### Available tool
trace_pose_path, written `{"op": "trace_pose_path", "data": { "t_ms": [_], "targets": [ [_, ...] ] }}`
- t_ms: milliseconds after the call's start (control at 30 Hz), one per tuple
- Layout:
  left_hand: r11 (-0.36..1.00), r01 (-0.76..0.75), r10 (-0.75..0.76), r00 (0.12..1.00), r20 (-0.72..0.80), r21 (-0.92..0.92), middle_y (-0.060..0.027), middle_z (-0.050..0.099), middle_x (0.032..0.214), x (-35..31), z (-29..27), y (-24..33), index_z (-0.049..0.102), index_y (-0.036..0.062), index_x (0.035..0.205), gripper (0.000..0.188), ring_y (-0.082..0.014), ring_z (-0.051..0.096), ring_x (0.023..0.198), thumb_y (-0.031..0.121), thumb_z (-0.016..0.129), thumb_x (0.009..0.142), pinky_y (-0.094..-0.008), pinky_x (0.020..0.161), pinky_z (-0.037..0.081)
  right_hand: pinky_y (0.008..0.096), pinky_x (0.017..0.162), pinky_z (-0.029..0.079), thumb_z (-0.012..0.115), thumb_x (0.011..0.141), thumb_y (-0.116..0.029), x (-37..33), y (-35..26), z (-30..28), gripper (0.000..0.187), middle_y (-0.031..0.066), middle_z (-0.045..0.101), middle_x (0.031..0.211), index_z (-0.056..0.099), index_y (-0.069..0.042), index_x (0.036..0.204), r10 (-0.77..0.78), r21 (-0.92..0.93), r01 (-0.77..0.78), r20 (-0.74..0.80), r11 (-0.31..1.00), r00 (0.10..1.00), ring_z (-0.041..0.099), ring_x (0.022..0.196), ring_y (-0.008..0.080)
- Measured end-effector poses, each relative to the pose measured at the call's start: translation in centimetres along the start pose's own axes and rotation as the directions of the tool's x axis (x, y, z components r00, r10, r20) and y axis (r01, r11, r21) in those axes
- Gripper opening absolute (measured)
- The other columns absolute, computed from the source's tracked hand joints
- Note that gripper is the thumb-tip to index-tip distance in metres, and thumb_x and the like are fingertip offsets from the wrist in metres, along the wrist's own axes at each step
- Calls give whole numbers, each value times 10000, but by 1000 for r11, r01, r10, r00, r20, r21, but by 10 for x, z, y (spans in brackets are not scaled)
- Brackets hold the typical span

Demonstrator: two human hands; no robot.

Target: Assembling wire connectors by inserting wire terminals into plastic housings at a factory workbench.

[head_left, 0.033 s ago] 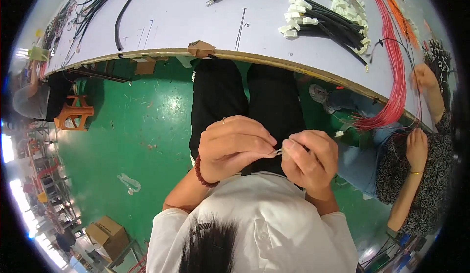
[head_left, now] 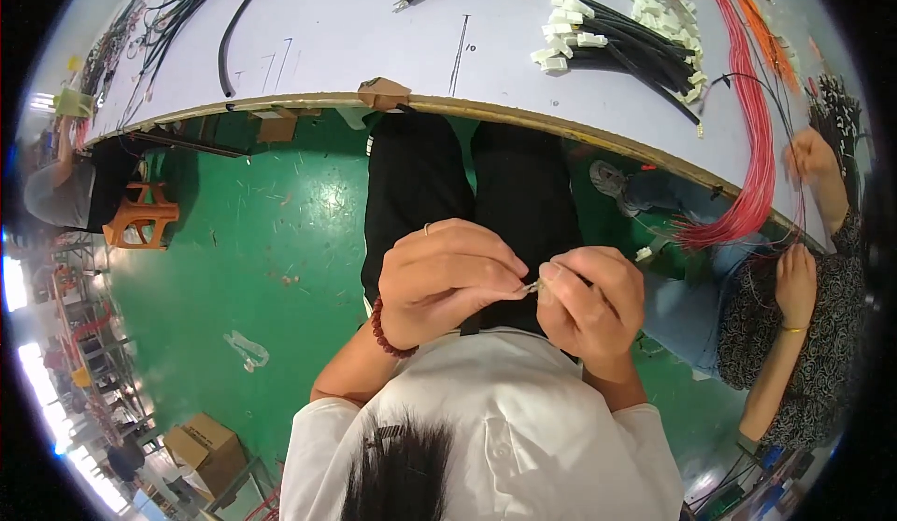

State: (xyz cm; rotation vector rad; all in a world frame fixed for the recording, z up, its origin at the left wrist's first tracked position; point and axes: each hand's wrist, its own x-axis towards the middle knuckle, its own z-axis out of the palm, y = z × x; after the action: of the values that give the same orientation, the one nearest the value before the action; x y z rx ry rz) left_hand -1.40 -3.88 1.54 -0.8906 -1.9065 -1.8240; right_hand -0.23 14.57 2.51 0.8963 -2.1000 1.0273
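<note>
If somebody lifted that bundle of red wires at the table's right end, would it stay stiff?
Probably not: the red wires curve and droop over the table edge, suggesting floppiness. Their lower ends fan out, so they might splay. The strands look thin, so tangling seems possible.

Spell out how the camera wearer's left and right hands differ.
The left hand has a ring and a dark red beaded bracelet at its wrist; the right hand shows neither. The left hand's fingers stretch rightward, while the right hand's are more sharply bent. Both pinch at a small thin piece, too small to identify.
</note>
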Motion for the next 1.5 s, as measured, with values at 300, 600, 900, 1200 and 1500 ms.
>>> {"op": "trace_pose_path", "data": {
  "t_ms": [300, 600, 900, 1200, 1500],
  "targets": [
    [996, 92, -92, 996, -18, -2, -91, 678, 817, 1, 2, 2, 660, 28, 832, 199, -210, 654, 725, 28, 781, 674, -281, 641, 511, 282, 491, 455, 653, 675, 76, -3, 4, 6, 328, 97, 593, 860, 615, -39, 979, 65, 50, -64, -19, 997, 998, 579, 601, 201],
    [994, 57, -45, 991, -127, 89, -131, 526, 1104, -10, 9, -4, 645, 61, 772, 127, -206, 610, 860, 12, 745, 710, -353, 776, 540, 250, 478, 412, 610, 738, 29, 4, -5, 3, 145, 102, 612, 756, 625, 0, 879, 353, 276, -360, 77, 891, 932, 546, 588, 163],
    [956, -124, 64, 973, 223, 265, -100, 636, 962, 16, -5, -1, 624, 68, 832, 158, -258, 624, 805, -20, 695, 722, -351, 742, 527, 264, 525, 395, 576, 785, -24, 6, 1, -6, 126, 106, 602, 737, 613, 45, 884, 433, 424, -542, 331, 725, 838, 520, 600, 158],
    [778, 537, -552, 832, 53, -325, -127, 627, 882, 12, 12, 10, 594, -28, 882, 68, -162, 619, 795, -82, 605, 842, -261, 717, 516, 224, 461, 339, 618, 746, 9, 5, -2, -1, 71, 83, 589, 720, 616, 27, 814, 494, 280, -510, 132, 813, 860, 480, 553, 102],
    [698, 600, -627, 776, 72, -391, -97, 627, 940, 15, 14, 1, 570, -25, 1031, 193, -143, 614, 844, 24, 646, 861, -276, 764, 526, 220, 481, 319, 601, 750, 3, 2, 2, 1, 27, 55, 568, 697, 597, 15, 774, 563, 382, -547, 80, 745, 823, 456, 566, 86]
  ]
}}
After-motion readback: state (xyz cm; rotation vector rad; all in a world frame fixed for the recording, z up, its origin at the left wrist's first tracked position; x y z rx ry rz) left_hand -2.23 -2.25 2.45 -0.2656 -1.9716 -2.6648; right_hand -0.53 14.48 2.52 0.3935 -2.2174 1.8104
